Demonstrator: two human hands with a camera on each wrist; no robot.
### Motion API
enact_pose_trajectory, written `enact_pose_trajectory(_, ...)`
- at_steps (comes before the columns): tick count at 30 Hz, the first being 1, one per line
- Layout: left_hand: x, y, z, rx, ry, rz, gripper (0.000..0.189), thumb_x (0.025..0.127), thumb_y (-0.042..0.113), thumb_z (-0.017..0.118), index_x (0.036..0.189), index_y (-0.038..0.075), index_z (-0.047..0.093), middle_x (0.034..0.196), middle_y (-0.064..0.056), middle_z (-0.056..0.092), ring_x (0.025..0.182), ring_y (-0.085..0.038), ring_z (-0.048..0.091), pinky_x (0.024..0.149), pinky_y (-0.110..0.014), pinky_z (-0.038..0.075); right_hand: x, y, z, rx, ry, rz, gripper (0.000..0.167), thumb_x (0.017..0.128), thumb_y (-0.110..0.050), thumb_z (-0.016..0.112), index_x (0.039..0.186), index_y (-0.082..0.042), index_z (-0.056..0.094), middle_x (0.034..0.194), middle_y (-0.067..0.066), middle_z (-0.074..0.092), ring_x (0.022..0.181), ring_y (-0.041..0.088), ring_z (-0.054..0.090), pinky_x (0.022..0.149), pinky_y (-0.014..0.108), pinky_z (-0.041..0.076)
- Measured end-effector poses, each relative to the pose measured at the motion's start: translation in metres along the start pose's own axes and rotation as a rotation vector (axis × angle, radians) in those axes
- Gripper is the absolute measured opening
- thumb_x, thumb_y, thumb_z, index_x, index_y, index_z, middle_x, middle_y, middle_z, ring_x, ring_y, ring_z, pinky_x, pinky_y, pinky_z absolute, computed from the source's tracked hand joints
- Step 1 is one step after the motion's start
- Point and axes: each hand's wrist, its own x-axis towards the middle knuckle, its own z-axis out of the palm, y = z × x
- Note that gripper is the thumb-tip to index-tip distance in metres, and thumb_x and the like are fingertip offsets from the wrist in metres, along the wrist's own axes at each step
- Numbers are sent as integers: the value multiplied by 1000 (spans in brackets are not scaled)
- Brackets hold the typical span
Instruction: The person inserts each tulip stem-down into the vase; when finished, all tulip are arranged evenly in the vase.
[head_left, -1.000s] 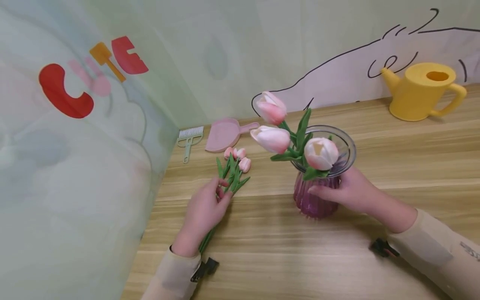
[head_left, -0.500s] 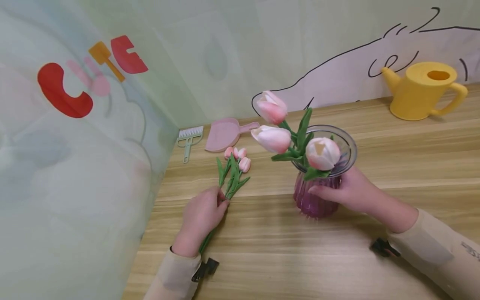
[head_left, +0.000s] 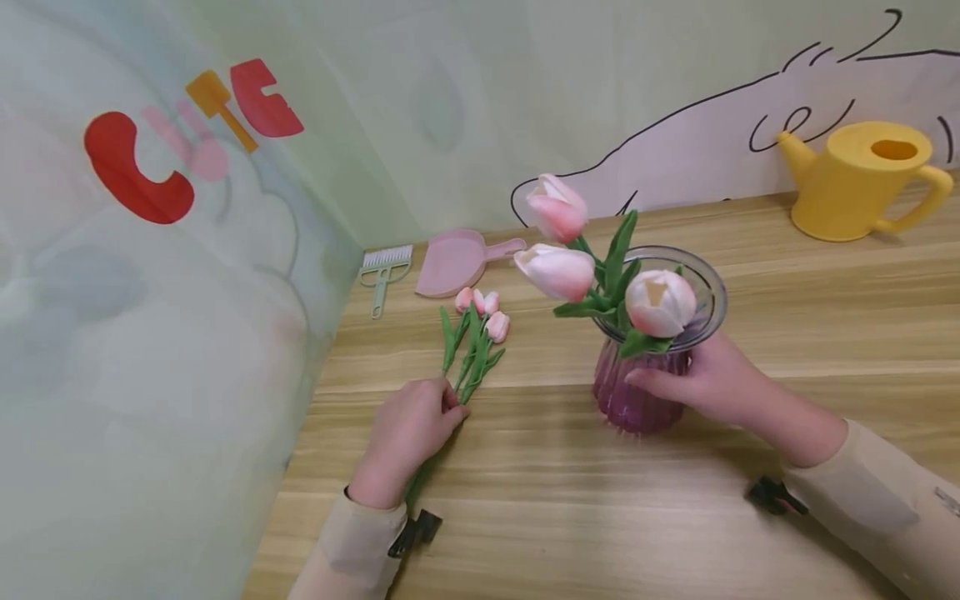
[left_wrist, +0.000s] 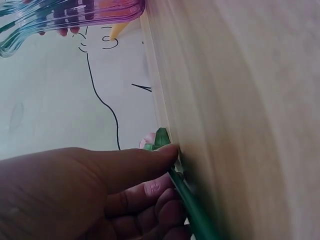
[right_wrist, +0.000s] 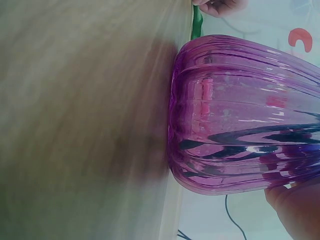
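Observation:
My left hand [head_left: 412, 429] pinches the green stems of several pink-and-white tulips [head_left: 474, 333] lying on the table. In the left wrist view, the thumb and fingers close around a green stem [left_wrist: 195, 212]; how many stems they hold cannot be told. My right hand [head_left: 716, 383] grips a ribbed purple glass vase [head_left: 637, 396] with a wide clear rim, thumb across its front. Upright in the vase stand 3 larger tulips [head_left: 660, 304], leaning to the left. The right wrist view shows the see-through purple vase [right_wrist: 240, 110] with dark stem ends inside, its base at the tabletop.
A yellow watering can [head_left: 855, 183] stands at the back right by the wall. Back left lie a pink dustpan [head_left: 452, 262] and a small green brush [head_left: 382, 279]. A printed wall [head_left: 165, 375] bounds the wooden table [head_left: 540, 508] on the left.
My left hand has slid down from the leaves to the lower stems and its fingers have closed on them. The right hand keeps its hold on the vase; the head view shifts slightly.

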Motion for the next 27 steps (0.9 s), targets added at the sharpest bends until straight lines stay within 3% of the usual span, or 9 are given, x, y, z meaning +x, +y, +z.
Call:
enact_pose_trajectory(6,1,1,1,-19,12,9,22,93,32,77,80,19,66,68,6,59,58,-14,52,48,-29,41,0,0,0,4,11,-12,72,78,3,85,140,-6,49,129,-12,62,122,4,56,108,11,41)
enact_pose_trajectory(13,1,2,-2,-145,42,49,15,95,24,74,85,14,68,68,4,58,60,-14,52,55,-29,43,0,1,0,-5,10,-28,73,77,3,84,141,-6,50,129,-13,62,122,4,56,108,11,41)
enact_pose_trajectory(18,0,5,-5,-308,0,91,6,92,15,74,92,11,70,75,3,63,66,-11,56,61,-28,50,0,2,0,-13,17,-27,73,77,3,84,140,-5,50,130,-14,61,122,3,56,108,11,41)
enact_pose_trajectory(27,-7,9,-9,-650,-92,86,9,94,6,72,101,4,67,83,-6,66,57,-15,64,53,-30,59,-1,2,0,-22,24,-23,74,76,3,85,141,-5,49,131,-15,59,124,2,55,108,10,40)
